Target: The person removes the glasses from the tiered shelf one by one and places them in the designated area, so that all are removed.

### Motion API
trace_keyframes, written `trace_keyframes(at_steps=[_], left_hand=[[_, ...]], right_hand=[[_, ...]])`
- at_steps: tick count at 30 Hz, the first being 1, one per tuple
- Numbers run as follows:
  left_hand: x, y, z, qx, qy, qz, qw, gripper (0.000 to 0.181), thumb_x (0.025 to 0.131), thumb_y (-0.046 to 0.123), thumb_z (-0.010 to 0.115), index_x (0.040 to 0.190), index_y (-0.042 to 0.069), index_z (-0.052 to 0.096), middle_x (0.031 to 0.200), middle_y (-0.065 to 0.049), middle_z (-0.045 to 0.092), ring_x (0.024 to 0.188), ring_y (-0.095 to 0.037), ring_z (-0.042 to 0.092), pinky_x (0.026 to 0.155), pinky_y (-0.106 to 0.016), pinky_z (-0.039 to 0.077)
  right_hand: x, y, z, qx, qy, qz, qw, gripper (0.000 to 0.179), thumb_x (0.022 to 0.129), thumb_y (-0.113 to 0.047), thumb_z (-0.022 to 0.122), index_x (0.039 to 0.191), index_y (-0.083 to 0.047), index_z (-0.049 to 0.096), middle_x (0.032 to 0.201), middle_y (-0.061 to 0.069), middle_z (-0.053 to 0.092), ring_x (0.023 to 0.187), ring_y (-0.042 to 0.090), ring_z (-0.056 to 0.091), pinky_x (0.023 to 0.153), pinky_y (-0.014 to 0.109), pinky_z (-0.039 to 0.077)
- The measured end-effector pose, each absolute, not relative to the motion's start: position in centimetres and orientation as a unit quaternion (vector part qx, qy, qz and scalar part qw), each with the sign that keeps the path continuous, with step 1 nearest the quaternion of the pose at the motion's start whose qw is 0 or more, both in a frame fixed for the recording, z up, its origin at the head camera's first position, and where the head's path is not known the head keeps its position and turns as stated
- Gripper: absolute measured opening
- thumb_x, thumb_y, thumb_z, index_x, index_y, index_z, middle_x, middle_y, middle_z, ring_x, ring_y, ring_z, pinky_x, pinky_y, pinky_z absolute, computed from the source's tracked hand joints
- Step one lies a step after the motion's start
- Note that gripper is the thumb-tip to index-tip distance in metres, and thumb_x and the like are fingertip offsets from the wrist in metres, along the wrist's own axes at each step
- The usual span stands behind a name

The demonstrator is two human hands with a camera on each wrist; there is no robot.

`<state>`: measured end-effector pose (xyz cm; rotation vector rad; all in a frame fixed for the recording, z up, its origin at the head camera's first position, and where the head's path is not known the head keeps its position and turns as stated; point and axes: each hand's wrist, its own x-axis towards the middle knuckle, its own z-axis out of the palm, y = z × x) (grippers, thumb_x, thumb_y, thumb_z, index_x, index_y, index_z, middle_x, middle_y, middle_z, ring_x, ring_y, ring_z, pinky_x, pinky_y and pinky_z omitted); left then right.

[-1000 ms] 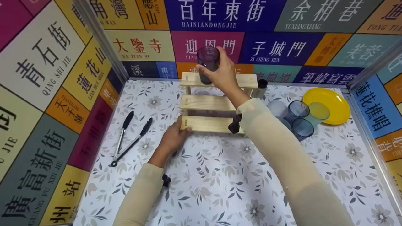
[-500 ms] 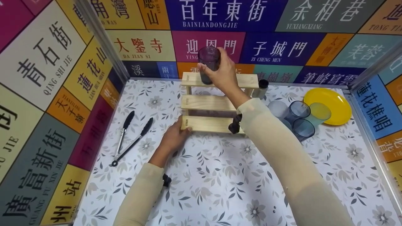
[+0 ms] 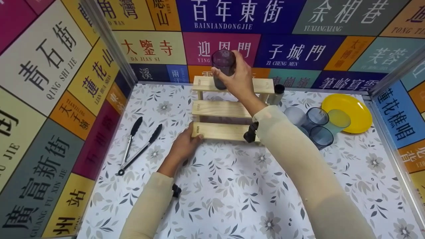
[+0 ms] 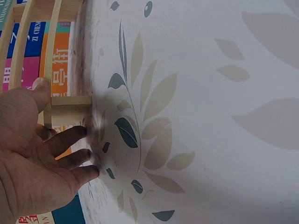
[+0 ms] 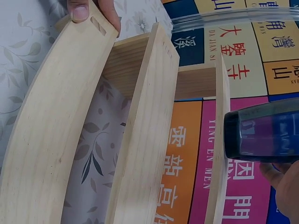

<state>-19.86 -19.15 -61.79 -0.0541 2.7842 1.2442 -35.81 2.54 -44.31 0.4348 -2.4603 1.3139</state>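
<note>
A three-step wooden display rack [image 3: 220, 109] stands near the back wall. My left hand [image 3: 184, 143] grips the left end of its lowest step; in the left wrist view the thumb [image 4: 41, 88] lies over the board's edge, with the other fingers spread beside and below it. My right hand [image 3: 239, 79] holds a dark purple tumbler [image 3: 223, 60] upright at the top step, left of its middle, thumb and fingers around its side. From the right wrist, the tumbler's base [image 5: 232, 135] is right at the surface of the top board.
Right of the rack stand several tinted tumblers [image 3: 321, 136] in blue and green, beside a yellow plate [image 3: 360, 114]. A small black-capped bottle [image 3: 276, 94] is by the rack's right end. Black-tipped tongs [image 3: 139, 146] lie spread at left. Printed walls [image 3: 149, 48] enclose the table.
My right hand and the purple tumbler have shifted slightly to the right along the top step. The left hand keeps its hold on the lowest step.
</note>
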Motion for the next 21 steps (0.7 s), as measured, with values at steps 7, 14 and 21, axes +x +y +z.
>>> trace_keyframes(at_steps=[7, 14, 21], left_hand=[[-20.0, -19.2, -61.9, -0.019, 0.914, 0.403, 0.048, 0.084, 0.111, 0.047, 0.064, 0.176, 0.008, 0.026, 0.161, -0.029, 0.057, 0.149, -0.048, 0.057, 0.125, -0.060, 0.045], [-19.9, -19.1, -61.9, -0.022, 0.913, 0.404, 0.049, 0.085, 0.112, 0.048, 0.064, 0.176, 0.008, 0.026, 0.162, -0.029, 0.056, 0.150, -0.048, 0.056, 0.126, -0.059, 0.044], [-19.9, -19.0, -61.9, -0.022, 0.911, 0.409, 0.046, 0.083, 0.111, 0.046, 0.064, 0.176, 0.010, 0.028, 0.163, -0.028, 0.056, 0.150, -0.048, 0.056, 0.125, -0.060, 0.044]], right_hand=[[-35.5, 3.2, -43.7, 0.149, -0.860, 0.466, 0.147, 0.091, 0.091, -0.057, 0.089, 0.160, -0.011, 0.053, 0.145, 0.012, 0.070, 0.125, 0.024, 0.070, 0.108, 0.037, 0.058], [-35.2, 4.1, -43.6, 0.151, -0.855, 0.471, 0.156, 0.088, 0.090, -0.055, 0.091, 0.158, -0.013, 0.055, 0.145, 0.012, 0.071, 0.125, 0.023, 0.072, 0.108, 0.036, 0.060], [-34.9, 5.4, -43.4, 0.159, -0.853, 0.467, 0.169, 0.087, 0.090, -0.056, 0.091, 0.157, -0.013, 0.056, 0.142, 0.012, 0.072, 0.122, 0.024, 0.074, 0.106, 0.038, 0.061]])
